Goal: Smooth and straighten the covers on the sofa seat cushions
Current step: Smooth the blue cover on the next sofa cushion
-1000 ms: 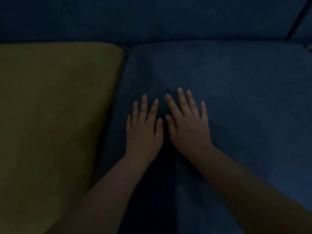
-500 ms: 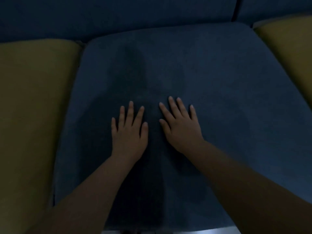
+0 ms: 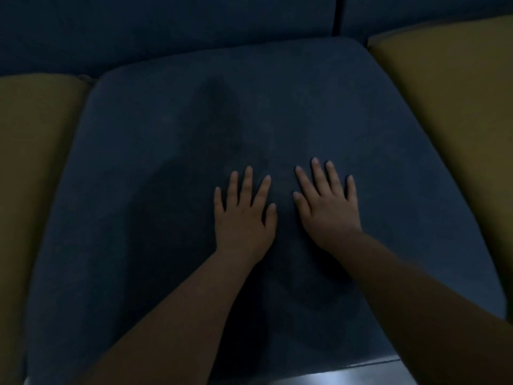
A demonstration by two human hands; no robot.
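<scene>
A dark blue seat cushion (image 3: 138, 168) fills the middle of the dim view. My left hand (image 3: 244, 215) lies flat on it, palm down, fingers spread. My right hand (image 3: 327, 207) lies flat beside it, a small gap between the thumbs. Both hands rest a little right of the cushion's centre and hold nothing. The cover shows a darker brushed patch to the left of and behind the hands.
A mustard-yellow seat cushion (image 3: 30, 162) lies to the left and another (image 3: 458, 107) to the right. The dark blue backrest (image 3: 166, 26) runs along the top, with a seam at its right. A pale strip of floor (image 3: 347, 375) shows below the cushion's front edge.
The view has swung so the blue cushion sits centred and the right yellow cushion appears. Both hands have slid back toward the front edge and moved slightly apart.
</scene>
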